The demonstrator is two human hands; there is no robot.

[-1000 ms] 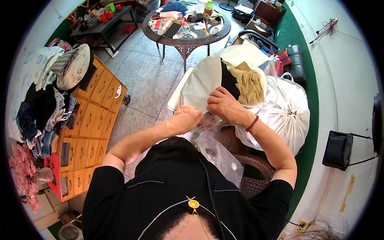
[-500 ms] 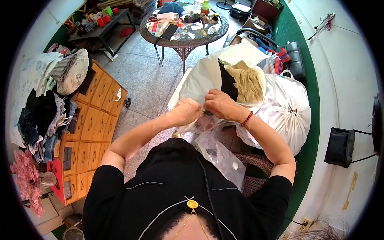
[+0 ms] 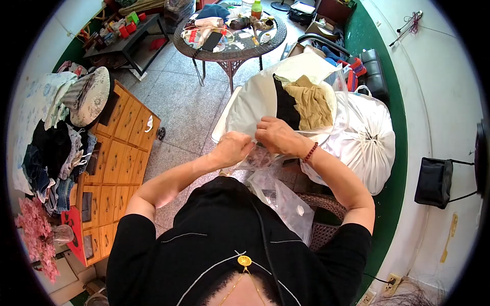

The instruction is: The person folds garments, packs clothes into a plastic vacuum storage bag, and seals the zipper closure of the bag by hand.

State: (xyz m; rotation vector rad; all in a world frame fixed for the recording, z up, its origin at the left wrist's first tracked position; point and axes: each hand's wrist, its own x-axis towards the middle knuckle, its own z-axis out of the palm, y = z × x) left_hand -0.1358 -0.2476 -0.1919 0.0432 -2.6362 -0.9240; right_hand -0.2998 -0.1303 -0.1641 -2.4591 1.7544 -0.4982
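My left hand (image 3: 233, 151) is closed, its fingers pinched at the near edge of a large white bag. My right hand (image 3: 279, 136), with a beaded bracelet at the wrist, is closed just beside it. Between and below them hangs a clear plastic bag (image 3: 259, 159) with something reddish inside; both hands seem to grip its top, though the fingers hide the exact hold. Beyond the hands, the large white bag (image 3: 250, 109) gapes, showing a tan garment (image 3: 311, 104) and black cloth (image 3: 286, 106).
A tied white sack (image 3: 370, 137) stands at the right by the green wall. Another clear plastic bag (image 3: 293, 206) lies over a wicker chair (image 3: 326, 204) near my body. Wooden drawers (image 3: 115, 163) with clothes stand left. A round table (image 3: 229, 53) holding assorted items is ahead.
The view has shifted slightly. Both hands stay close together at the bag, with only a small change in their position; the hold looks the same.
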